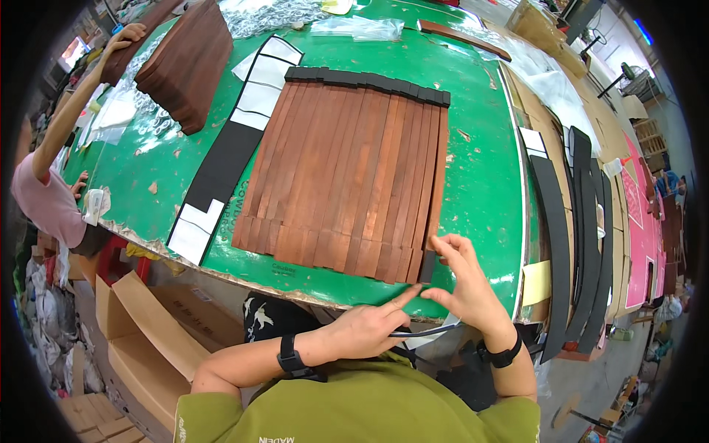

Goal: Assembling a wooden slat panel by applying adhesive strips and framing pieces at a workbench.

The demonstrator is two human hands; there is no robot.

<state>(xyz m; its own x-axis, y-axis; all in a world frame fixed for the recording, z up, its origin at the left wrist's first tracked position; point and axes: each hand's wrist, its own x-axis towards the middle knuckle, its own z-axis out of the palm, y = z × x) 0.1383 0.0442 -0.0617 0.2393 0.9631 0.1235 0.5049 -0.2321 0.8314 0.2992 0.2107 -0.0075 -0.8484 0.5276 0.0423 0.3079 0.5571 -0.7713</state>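
Note:
Reddish-brown wooden slats (332,170) lie side by side on the green table (480,170). A row of black pads (369,81) covers their far ends, and one black pad (427,267) sits at the near end of the rightmost slats. My left hand (369,326) is below that corner, its index finger stretched to the pad and its other fingers curled. From under it runs a narrow dark strip (425,332) with pale backing, seemingly held there. My right hand (469,288) is at the same corner, thumb and fingers apart, fingertips touching the outer slat's edge.
A long black sheet with white backing (221,170) lies left of the slats. Stacked wooden slats (188,63) stand farther left, near another person's hand (127,35). Black strips (583,244) hang at the right. A cardboard box (148,340) stands below the table's left edge.

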